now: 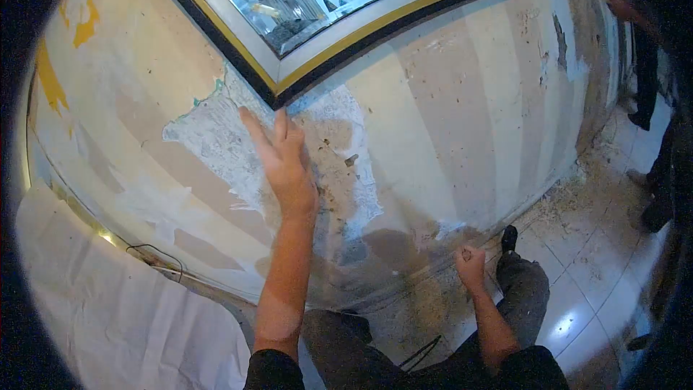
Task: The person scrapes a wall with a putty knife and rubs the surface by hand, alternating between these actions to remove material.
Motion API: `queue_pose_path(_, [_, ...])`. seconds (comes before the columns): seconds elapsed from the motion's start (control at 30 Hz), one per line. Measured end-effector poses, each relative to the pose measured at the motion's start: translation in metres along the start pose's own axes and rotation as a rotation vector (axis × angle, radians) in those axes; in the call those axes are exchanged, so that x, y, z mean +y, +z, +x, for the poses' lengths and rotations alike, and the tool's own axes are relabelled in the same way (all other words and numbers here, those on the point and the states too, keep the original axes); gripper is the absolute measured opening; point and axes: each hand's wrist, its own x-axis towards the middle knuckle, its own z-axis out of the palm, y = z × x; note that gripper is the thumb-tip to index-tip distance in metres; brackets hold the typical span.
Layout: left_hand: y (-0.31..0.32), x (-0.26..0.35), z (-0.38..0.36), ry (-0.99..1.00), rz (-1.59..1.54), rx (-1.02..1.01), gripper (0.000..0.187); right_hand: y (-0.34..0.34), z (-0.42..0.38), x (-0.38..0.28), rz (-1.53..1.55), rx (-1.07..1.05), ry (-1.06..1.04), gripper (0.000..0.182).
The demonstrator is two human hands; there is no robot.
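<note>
My left hand (pixel 287 162) is raised to the wall (pixel 447 115), its fingers apart just below the bottom corner of a framed mirror (pixel 271 87). Two fingertips are close to the black and gold frame; whether they touch it cannot be told. Around this hand the wall is bare and patchy, with whitish rough plaster (pixel 220 126) and small holes. Lower right, my right hand (pixel 471 267) is closed near my knee, away from the wall. What it holds, if anything, is hidden.
A pale sheet (pixel 130 303) covers something at the lower left, beside a thin dark cable (pixel 162 254). Debris (pixel 585 202) lies on the tiled floor (pixel 577 274) along the wall. At the right edge, another person's hand (pixel 618 6) is near the wall, with dark-clothed legs below.
</note>
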Motion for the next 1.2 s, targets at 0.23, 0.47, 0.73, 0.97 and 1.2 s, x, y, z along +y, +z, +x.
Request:
queue_pose_path(0.23, [-0.013, -0.012, -0.007, 0.091, -0.037, -0.004, 0.083, -0.006, 0.003, -0.015, -0.027, -0.033, -0.012, 0.012])
queue_pose_path(0.47, [-0.057, -0.096, -0.183, -0.075, 0.511, -0.615, 0.084, -0.001, -0.016, -0.023, 0.225, -0.51, 0.19, 0.02])
queue_pose_path(0.73, [-0.089, -0.097, -0.434, -0.878, 0.1, -0.096, 0.074, 0.04, -0.064, 0.015, -0.325, -1.344, -0.009, 0.03])
queue_pose_path(0.97, [-0.106, -0.092, -0.427, -0.878, 0.068, 0.171, 0.073, 0.058, -0.06, 0.095, -0.588, -1.231, -0.144, 0.043])
queue_pose_path(1.2, [-0.109, -0.122, -0.457, -0.791, 0.131, 0.089, 0.076, 0.025, -0.028, -0.027, -0.887, -1.21, 0.05, 0.03])
